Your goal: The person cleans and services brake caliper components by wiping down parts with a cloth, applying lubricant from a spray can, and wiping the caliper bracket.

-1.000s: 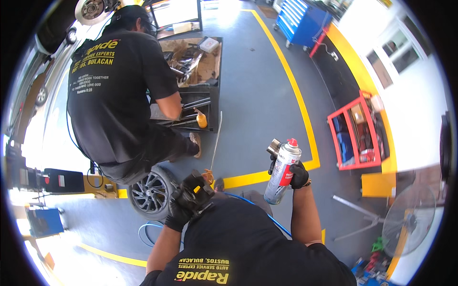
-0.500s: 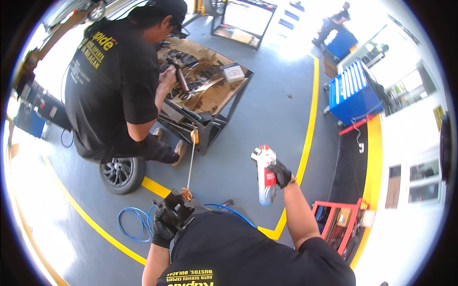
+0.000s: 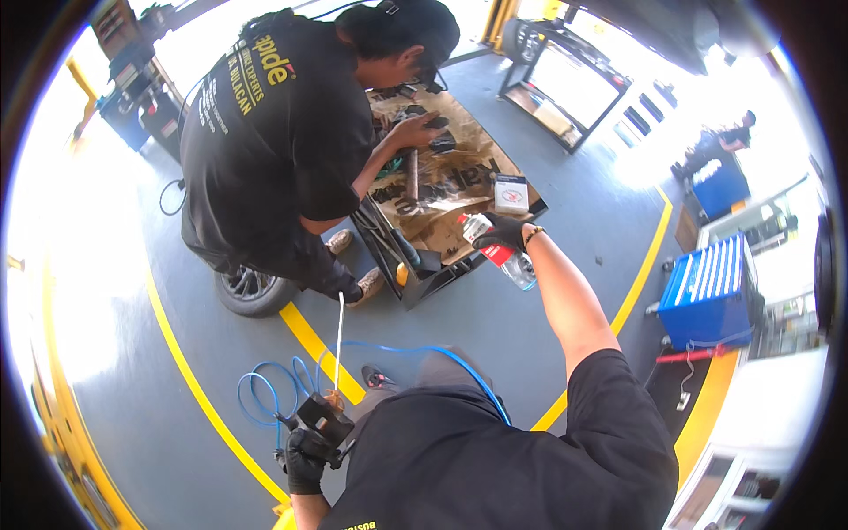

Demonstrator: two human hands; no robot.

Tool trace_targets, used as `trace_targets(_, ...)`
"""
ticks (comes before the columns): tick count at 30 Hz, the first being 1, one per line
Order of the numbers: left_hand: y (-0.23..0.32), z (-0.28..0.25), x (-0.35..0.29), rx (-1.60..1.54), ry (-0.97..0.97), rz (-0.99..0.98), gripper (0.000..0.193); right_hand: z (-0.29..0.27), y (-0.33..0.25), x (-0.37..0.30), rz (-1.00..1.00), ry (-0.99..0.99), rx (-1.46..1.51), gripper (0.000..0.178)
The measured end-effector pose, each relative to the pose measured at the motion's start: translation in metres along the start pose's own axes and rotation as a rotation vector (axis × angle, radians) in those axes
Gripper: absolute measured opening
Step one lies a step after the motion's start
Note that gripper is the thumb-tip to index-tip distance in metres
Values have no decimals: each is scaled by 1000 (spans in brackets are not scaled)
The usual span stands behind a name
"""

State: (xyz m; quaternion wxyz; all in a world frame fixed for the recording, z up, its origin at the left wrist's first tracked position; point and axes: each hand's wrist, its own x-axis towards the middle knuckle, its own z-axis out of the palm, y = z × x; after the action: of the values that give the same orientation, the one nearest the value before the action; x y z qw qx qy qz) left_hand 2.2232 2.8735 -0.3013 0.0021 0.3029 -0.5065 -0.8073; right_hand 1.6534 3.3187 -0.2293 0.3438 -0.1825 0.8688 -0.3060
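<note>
My right hand (image 3: 504, 233), in a black glove, grips a spray can (image 3: 497, 252) with a red top and a red and white label. The can tilts beside the near right corner of the work cart (image 3: 452, 281). Low on the left, my gloved left hand (image 3: 306, 459) is closed around a black blocky part (image 3: 325, 419). A thin pale rod (image 3: 340, 336) rises from an orange-brown tuft beside that part. The blue hose (image 3: 261, 389) loops right by this hand; whether it joins anything held there, I cannot tell.
A co-worker (image 3: 274, 150) sits at the left, hands over dark parts on the cardboard-covered cart. A small white box (image 3: 511, 193) stands on the cart. A wheel (image 3: 254, 291) lies behind the co-worker. At right is a blue tool cabinet (image 3: 707, 291); yellow lines (image 3: 203, 402) cross the floor.
My right hand has moved forward with the spray can, which has gone from upright to tilted near the cart. My left hand has sunk lower with the black part. The whole view has shifted.
</note>
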Motion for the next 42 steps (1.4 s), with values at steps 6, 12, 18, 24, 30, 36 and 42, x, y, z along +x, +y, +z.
trace_targets(6,-2,133,-20,-445,150,-29,46,-29,-11,67,28,-454,-648,82)
trace_targets(12,-32,242,-40,-596,347,102,66,-55,-14,64,-173,-488,-709,91)
trace_targets(18,-28,307,-39,-320,339,351,76,-82,-34,102,-358,-84,-851,106)
trace_targets(24,-19,331,-65,-752,370,298,90,-93,15,151,-484,-47,-949,91)
trace_targets(30,-47,328,-83,-798,256,356,94,-23,-52,31,-814,-158,-655,65)
trace_targets(36,-18,343,-46,-794,122,351,94,143,-88,-91,-825,-993,442,69)
trace_targets(42,-9,356,-37,-698,139,369,101,137,-102,-105,-868,-789,557,49)
